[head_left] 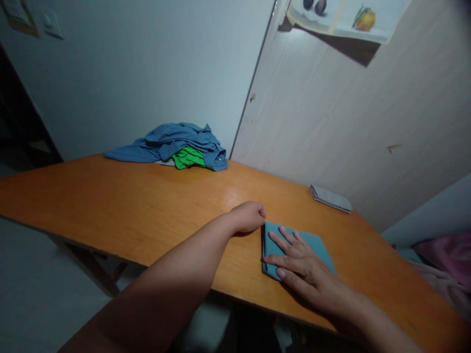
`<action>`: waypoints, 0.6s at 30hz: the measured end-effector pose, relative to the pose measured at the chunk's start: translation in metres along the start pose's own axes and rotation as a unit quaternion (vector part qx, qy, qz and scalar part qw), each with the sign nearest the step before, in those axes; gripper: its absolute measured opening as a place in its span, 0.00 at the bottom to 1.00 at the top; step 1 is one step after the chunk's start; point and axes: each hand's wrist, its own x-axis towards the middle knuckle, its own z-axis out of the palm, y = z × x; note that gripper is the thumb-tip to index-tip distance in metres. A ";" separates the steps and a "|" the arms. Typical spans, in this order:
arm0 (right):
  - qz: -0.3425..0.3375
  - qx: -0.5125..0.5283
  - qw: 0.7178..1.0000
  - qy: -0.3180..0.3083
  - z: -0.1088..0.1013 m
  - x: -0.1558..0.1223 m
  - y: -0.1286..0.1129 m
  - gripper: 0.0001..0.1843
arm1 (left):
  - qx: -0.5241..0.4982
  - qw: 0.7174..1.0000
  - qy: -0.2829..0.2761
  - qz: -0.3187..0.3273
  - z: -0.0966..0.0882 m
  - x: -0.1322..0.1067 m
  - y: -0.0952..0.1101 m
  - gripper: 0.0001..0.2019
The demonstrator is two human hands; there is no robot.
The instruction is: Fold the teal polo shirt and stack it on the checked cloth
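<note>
A folded teal cloth (315,243) lies on the wooden table, its layered edge facing left. My right hand (300,260) rests flat on top of it with the fingers spread. At the cloth's far left corner is my left hand (249,217), closed, with the fingers curled in against that corner. The fingertips are partly hidden, but the corner appears to be pinched between them.
The orange-brown table (110,206) stands against the wall. A rumpled pile of blue clothes (176,137) with a green piece (189,158) sits at the back. A folded checkered cloth (331,198) lies by the right back edge. Pink fabric (447,255) is beyond the table's right side.
</note>
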 end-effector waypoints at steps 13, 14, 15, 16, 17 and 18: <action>0.012 0.048 0.999 0.011 0.001 0.007 -0.003 0.21 | -0.122 0.989 0.052 0.061 0.013 -0.006 0.016 0.11; 0.010 0.055 0.998 0.014 0.002 0.007 -0.003 0.20 | -0.097 0.992 0.052 0.062 0.012 -0.006 0.016 0.10; 0.008 0.061 0.998 0.016 0.002 0.008 -0.003 0.20 | -0.076 0.994 0.051 0.064 0.010 -0.006 0.017 0.10; 0.006 0.066 0.998 0.018 0.002 0.008 -0.002 0.20 | -0.059 0.995 0.050 0.065 0.008 -0.006 0.018 0.10; 0.005 0.071 0.997 0.022 0.001 0.008 -0.001 0.20 | -0.046 0.996 0.050 0.066 0.006 -0.006 0.019 0.10; 0.005 0.080 0.996 0.030 0.000 0.009 0.001 0.20 | -0.037 0.996 0.050 0.067 0.005 -0.006 0.022 0.09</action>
